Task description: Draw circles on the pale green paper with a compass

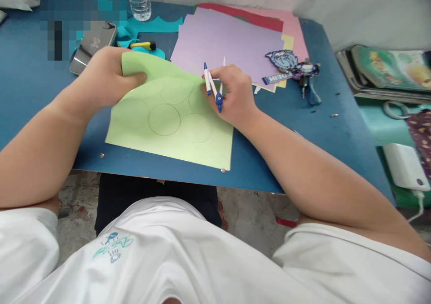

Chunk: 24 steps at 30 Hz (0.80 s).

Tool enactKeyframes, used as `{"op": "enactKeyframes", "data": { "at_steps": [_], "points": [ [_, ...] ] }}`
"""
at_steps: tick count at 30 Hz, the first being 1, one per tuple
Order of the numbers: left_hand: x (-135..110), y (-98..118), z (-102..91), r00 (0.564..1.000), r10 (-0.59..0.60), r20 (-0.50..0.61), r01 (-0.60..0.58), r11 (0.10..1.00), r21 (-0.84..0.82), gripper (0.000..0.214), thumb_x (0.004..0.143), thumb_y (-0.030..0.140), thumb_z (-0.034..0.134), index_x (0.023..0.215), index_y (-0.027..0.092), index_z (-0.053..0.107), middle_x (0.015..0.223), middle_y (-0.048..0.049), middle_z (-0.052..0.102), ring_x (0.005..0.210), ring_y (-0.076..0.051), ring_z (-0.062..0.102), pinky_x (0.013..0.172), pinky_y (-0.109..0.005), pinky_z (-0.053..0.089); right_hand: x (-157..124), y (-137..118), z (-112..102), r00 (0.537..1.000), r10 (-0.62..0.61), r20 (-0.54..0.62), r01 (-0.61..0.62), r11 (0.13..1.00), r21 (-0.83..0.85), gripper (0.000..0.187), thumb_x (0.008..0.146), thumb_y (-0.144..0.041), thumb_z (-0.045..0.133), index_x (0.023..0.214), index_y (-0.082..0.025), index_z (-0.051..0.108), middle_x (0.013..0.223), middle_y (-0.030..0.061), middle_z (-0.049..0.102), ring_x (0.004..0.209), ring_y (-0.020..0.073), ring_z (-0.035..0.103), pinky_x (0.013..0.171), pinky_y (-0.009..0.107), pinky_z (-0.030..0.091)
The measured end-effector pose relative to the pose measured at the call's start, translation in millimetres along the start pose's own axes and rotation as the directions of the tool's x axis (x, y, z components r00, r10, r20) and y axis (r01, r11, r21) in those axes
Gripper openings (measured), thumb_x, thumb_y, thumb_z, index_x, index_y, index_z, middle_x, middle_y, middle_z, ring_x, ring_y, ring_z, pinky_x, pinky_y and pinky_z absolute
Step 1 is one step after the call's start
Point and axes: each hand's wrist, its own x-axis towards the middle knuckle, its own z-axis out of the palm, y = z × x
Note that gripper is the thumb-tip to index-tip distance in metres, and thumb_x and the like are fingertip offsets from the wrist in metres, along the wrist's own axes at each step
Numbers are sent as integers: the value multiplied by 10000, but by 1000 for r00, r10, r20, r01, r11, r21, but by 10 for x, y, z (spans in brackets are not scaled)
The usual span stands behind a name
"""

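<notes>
Evidently thin stock: the light green sheet [168, 149] is up in front of me at the front of the blue table [296, 111], its upper edge bowed and dipping between my two hands. Left hand [109, 77]: pinching the upper left corner, thumb laid across the front face, fingers behind. Right hand [239, 93]: closed around the white and blue compass [215, 90], hinge end toward me, legs pointing away; it is also at the sheet's right edge, though I cannot tell how firmly those fingers bear on the paper.

Handling estimate, sheet: almost weightless, limp across its width, matte and so probably not slippery. Likely to crease under a hard pinch, or tear if tugged unevenly. Best hold: light, flat grips at the corners or margins, clear of the drawn circles [164, 120], which could smudge if they are pencil.

Handling estimate, compass: light, rigid, probably smooth plastic; best held near the hinge, with the leg tips kept off the paper, since a point could pierce it.

Surroundings: purple paper [215, 39] just beyond, keys and lanyard [311, 70] to the right of it.
</notes>
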Motion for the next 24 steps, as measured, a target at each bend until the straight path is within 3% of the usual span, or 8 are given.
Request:
{"op": "enactKeyframes", "data": {
  "at_steps": [3,6,10,13,20,23,24],
  "points": [
    [46,-18,-38,992,29,-123,-19,996,89,320,1005,561,864,969,257,770,1040,-38,778,1031,-263,561,1017,-494,560,-10,50,7,998,58,-5,-58,998,0,457,1216,-829,641,1215,-424,854,1240,114,915,1202,490,831,1138,792,707],
    [77,-4,-60,978,82,-190,-57,990,132,293,990,486,890,1002,222,764,1052,-22,720,1020,-223,531,930,-435,480,-9,66,29,997,76,-7,-76,996,43,547,1205,-915,621,1175,-413,835,1144,93,907,1071,422,820,1064,708,720],
    [83,24,-51,970,96,-222,-70,990,125,246,1011,396,888,1065,178,788,1097,-24,745,1000,-193,536,888,-404,433,-4,55,66,996,82,-24,-81,995,62,613,1180,-953,629,1121,-371,816,1056,65,891,942,361,808,936,624,692],
    [86,16,-56,975,97,-198,-73,990,123,309,1026,440,936,1056,175,780,1097,-10,744,996,-176,525,887,-406,439,-7,77,81,994,110,-26,-108,992,66,601,1164,-970,662,1126,-394,828,1035,42,895,940,342,800,915,592,676],
    [188,-127,-92,963,81,-255,-82,997,5,510,1012,539,1024,947,209,640,1020,54,588,1041,-143,520,854,-378,416,-22,125,50,988,153,-38,-151,987,48,695,1152,-1052,599,1189,-387,798,1110,85,899,944,361,756,914,636,646],
    [325,-198,26,935,58,-351,-118,982,-151,573,930,321,1077,767,223,537,902,34,492,922,-137,460,774,-390,330,-27,49,21,981,182,-65,-178,983,52,645,1171,-999,603,1235,-388,801,1156,100,885,1006,382,762,979,652,653],
    [369,-216,78,849,9,-528,-152,962,-228,606,887,175,1037,694,241,467,849,23,444,850,-140,400,755,-407,276,-27,20,9,977,203,-66,-200,978,57,612,1167,-976,633,1236,-392,802,1167,100,881,1021,387,766,1001,653,656]
  ]
}}
